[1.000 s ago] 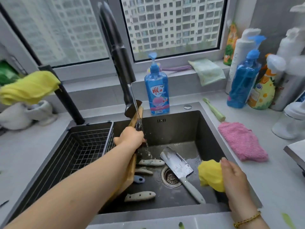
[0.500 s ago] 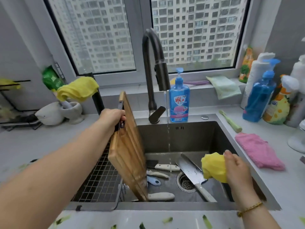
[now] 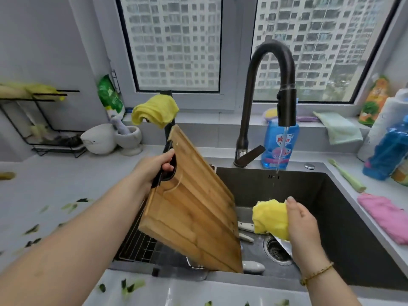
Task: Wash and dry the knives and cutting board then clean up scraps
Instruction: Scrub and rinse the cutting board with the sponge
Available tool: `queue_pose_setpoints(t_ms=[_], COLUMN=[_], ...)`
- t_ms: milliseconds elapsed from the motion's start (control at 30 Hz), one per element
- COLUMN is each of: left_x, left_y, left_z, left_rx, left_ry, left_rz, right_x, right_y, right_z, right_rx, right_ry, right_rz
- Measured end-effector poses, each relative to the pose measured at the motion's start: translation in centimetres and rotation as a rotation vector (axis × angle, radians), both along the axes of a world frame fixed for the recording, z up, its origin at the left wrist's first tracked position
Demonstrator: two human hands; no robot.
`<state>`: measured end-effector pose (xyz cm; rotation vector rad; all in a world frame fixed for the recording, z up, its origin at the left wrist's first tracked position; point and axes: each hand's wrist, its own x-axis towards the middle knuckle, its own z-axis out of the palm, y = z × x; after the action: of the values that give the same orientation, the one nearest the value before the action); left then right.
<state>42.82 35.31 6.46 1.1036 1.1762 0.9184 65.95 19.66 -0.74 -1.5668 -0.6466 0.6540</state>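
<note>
My left hand (image 3: 155, 167) grips the wooden cutting board (image 3: 194, 208) by its black handle hole and holds it tilted over the left side of the dark sink (image 3: 353, 217). My right hand (image 3: 302, 224) holds a crumpled yellow cloth (image 3: 270, 219) over the sink, just right of the board. White-handled knives (image 3: 245, 226) lie on the sink floor, partly hidden by the board and cloth; a cleaver blade (image 3: 283, 245) shows beside the drain (image 3: 277, 250). A thin stream of water runs from the black faucet (image 3: 284, 107). Green scraps (image 3: 130, 287) are scattered over the counter at the left and front.
A wire rack (image 3: 139, 246) sits in the sink's left part. A blue soap bottle (image 3: 280, 146) stands behind the faucet. A pink cloth (image 3: 384, 215), a green brush (image 3: 345, 175) and several bottles are at the right. A yellow cloth (image 3: 154, 111), mortar (image 3: 129, 138) and black stand (image 3: 44, 124) are at the left.
My left hand has lifted the cutting board up and leftward out from under the water, turning its face toward me. My right hand has moved the yellow cloth closer to the board.
</note>
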Motion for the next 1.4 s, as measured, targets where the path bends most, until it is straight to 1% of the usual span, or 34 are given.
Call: queue_pose_setpoints(t_ms=[133,200,267,367,467,533,633,700,767,800,933,1033,1100,1267,1333,1400], left_x=[-2.6,-3.7,-4.9,-7.0,-8.4,-8.9,-9.1,-9.0,-8.7,-8.4,-7.2,-6.7,-6.7,-6.5,-6.5,-6.6], left_y=[0.0,0.3,0.8,1.9,2.4,2.9,3.1,2.9,2.8,2.8,3.1,3.1,3.1,3.4,3.5,3.6], left_z=[-1.3,-2.0,-2.9,-5.0,-6.9,-8.0,-8.8,-9.1,-9.4,-9.5,-9.5,-9.5,-9.6,-9.8,-9.8,-10.0], left_rx=[-0.073,-0.066,-0.021,0.018,0.007,-0.044,-0.193,-0.260,-0.265,-0.256,-0.193,-0.175,-0.157,-0.146,-0.127,-0.117], left_ry=[0.009,0.058,0.147,0.237,0.316,0.294,0.162,0.075,0.051,0.041,0.016,0.014,0.029,0.025,0.048,0.092], left_rz=[0.017,0.038,0.061,0.048,0.025,-0.009,-0.057,-0.073,-0.089,-0.091,-0.044,-0.040,-0.039,-0.054,-0.052,-0.052], right_x=[-4.5,-6.6,-8.7,-11.9,-14.5,-15.7,-16.5,-16.7,-17.0,-17.0,-15.1,-13.1,-13.3,-17.1,-16.2,-13.9], right_y=[2.3,3.6,4.8,6.5,6.9,7.1,7.6,8.4,9.3,9.6,10.2,10.5,11.3,14.3,15.8,17.4], right_z=[-0.4,-1.0,-1.7,-3.2,-4.4,-5.1,-5.0,-4.7,-4.4,-4.5,-4.9,-5.2,-5.4,-4.4,-4.2,-4.7], right_rx=[0.010,0.047,0.069,0.098,0.029,-0.028,-0.143,-0.251,-0.321,-0.346,-0.395,-0.426,-0.388,-0.138,-0.125,-0.173], right_ry=[-0.028,-0.084,-0.187,-0.431,-0.563,-0.583,-0.487,-0.554,-0.597,-0.588,-0.483,-0.462,-0.501,-0.673,-0.735,-0.847], right_rz=[0.000,0.022,0.068,0.163,0.336,0.390,0.382,0.342,0.324,0.310,0.244,0.164,0.209,0.638,0.660,0.617])
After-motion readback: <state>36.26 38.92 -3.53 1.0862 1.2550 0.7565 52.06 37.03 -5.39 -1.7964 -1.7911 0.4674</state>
